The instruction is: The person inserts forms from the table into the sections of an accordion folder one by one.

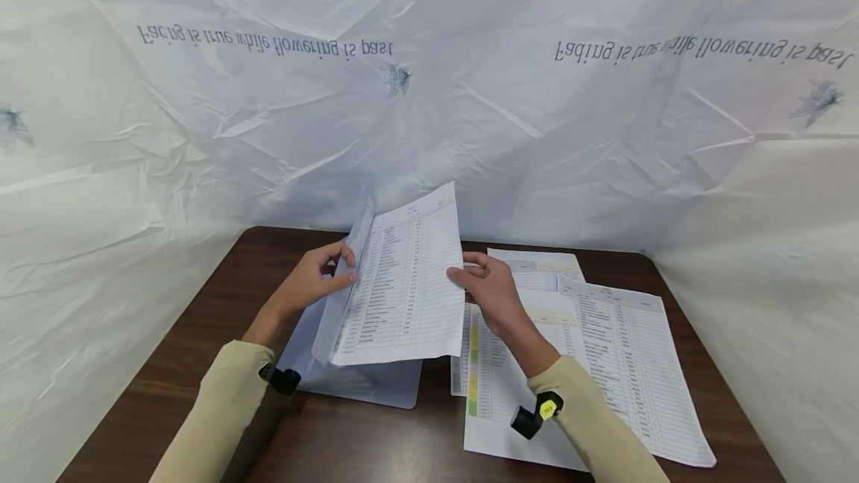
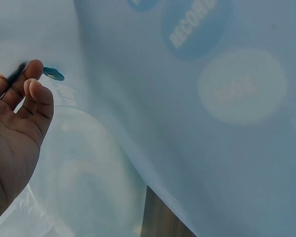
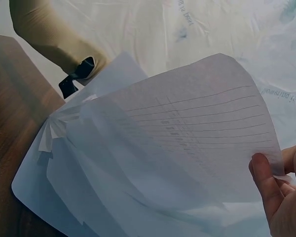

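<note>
A pale blue plastic file folder (image 1: 382, 384) lies spread on the table, with translucent sleeves (image 1: 333, 319) raised from it. My left hand (image 1: 309, 280) pinches the raised sleeves at their left edge between thumb and fingers. In the left wrist view, a teal tab (image 2: 53, 74) shows beside its fingertips. The right hand (image 1: 496, 293) grips the right edge of a printed sheet (image 1: 406, 282), thumb in front and fingers behind. This sheet stands tilted over the folder, its left side against the sleeves. Through the right wrist view, the sheet (image 3: 202, 98) bends slightly along its top.
Several printed sheets (image 1: 631, 356) overlap on the right of the table, one with a yellow and green strip (image 1: 473, 371), partly under the right forearm. Dark wooden tabletop (image 1: 376, 446) shows in front. White printed plastic sheeting (image 1: 429, 133) hangs behind and at both sides.
</note>
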`<state>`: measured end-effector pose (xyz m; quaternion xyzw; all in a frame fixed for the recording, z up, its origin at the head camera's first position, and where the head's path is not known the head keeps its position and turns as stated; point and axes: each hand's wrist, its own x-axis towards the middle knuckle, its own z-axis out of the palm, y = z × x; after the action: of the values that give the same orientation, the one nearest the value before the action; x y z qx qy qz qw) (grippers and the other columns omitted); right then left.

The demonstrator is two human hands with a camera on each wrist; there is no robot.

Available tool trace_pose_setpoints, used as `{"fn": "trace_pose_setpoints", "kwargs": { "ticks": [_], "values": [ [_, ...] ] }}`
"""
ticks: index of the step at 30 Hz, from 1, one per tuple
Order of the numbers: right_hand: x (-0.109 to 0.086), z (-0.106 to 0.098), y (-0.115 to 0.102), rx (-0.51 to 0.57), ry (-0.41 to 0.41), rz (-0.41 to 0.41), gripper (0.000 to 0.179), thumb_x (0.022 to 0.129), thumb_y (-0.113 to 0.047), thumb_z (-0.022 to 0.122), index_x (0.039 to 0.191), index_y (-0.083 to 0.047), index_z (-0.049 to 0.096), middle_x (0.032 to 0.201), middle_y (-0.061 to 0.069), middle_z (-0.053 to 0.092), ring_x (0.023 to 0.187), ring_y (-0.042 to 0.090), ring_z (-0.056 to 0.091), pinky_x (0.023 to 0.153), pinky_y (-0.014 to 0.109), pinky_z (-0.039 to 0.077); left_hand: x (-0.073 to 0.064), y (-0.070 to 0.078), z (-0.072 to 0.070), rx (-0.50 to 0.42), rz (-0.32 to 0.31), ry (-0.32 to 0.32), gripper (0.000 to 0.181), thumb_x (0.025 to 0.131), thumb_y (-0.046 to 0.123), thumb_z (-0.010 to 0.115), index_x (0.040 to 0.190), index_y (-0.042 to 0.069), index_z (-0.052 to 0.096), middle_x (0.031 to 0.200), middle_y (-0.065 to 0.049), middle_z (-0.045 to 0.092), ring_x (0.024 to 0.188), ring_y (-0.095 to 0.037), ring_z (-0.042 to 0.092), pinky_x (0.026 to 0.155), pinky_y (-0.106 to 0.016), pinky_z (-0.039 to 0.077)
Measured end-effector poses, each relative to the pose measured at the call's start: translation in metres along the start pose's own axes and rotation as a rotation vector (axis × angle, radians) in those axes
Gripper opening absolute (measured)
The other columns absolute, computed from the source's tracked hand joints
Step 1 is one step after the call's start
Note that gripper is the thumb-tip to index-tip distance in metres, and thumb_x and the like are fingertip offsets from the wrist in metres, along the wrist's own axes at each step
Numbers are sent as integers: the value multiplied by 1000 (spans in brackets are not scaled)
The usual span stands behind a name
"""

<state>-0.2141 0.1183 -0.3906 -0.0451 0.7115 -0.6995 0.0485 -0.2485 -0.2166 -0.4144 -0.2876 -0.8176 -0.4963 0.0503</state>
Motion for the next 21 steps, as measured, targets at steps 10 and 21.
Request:
{"fn": "trace_pose_setpoints", "kwargs": {
  "ticks": [10,21],
  "values": [
    [-2,-2,-5,19,-7,-23,42,96,-12,69,136,-3,59,115,19,73,90,23,75,73,35,60,1,-1,0,22,1,8,16,93,11,72,102,9,59,95,-8,56,82,-21,52,69,-38,43],
    [-3,-1,-4,-8,12,-50,40,96,-12,71,134,-3,61,113,18,74,85,19,74,68,31,58,1,-1,-1,37,1,14,16,93,12,72,102,11,59,92,-7,55,79,-20,50,67,-34,41]
  ]
}}
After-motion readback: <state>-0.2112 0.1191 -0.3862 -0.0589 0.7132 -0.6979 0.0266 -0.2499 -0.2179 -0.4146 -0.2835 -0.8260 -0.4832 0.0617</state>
